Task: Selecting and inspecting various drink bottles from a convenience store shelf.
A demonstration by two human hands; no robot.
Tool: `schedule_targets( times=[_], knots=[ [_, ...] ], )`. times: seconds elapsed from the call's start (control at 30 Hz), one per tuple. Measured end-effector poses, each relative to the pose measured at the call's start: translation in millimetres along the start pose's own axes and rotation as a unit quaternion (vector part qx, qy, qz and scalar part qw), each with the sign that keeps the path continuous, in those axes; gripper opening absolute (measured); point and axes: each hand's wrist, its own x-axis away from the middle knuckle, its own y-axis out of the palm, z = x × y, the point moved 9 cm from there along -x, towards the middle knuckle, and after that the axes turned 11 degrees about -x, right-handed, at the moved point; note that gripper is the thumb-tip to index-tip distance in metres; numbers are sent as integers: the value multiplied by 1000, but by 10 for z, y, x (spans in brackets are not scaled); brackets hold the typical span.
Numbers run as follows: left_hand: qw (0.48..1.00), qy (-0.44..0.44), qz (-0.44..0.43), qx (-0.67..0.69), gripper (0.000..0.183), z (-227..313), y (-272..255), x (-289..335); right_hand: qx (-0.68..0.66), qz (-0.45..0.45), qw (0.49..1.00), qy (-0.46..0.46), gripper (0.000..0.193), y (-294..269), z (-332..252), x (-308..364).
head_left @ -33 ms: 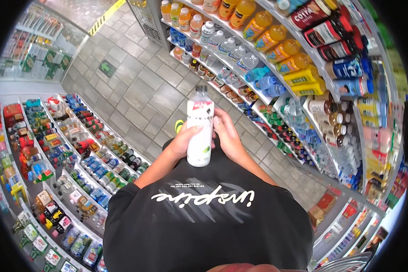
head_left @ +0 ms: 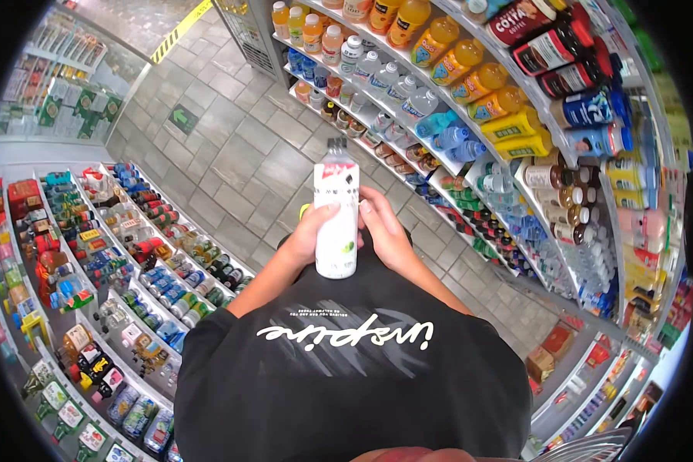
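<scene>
Both hands, left (head_left: 313, 235) and right (head_left: 386, 231), closed around upright white bottle (head_left: 336, 219) (chest-high).

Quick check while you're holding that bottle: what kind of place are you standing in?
Most likely a shop's drinks aisle. Shelves of bottled drinks run along the right, more stocked shelves along the left, with a grey tiled floor between. Both the left hand and the right hand hold a white bottle.
</scene>
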Motion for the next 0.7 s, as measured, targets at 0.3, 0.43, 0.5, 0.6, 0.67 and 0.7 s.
schedule_targets(
  times=[0.3,0.43,0.5,0.6,0.67,0.7],
  knots=[
    [999,3,-35,22,55,537,61,32,3,-69,998,-2,73,465,16,197],
    [990,61,6,-130,51,746,128,23,33,-32,998,-35,88,490,-31,182],
    [984,97,8,-151,50,838,210,24,-9,-29,998,-54,93,502,-57,187],
    [977,114,-9,-180,53,908,333,28,-26,6,998,-49,88,459,-49,200],
    [972,119,-4,-200,55,928,376,25,-55,1,997,-51,84,465,-77,229],
    [967,141,0,-215,58,969,397,33,-87,-17,994,-55,81,491,-101,246]
  ],
)
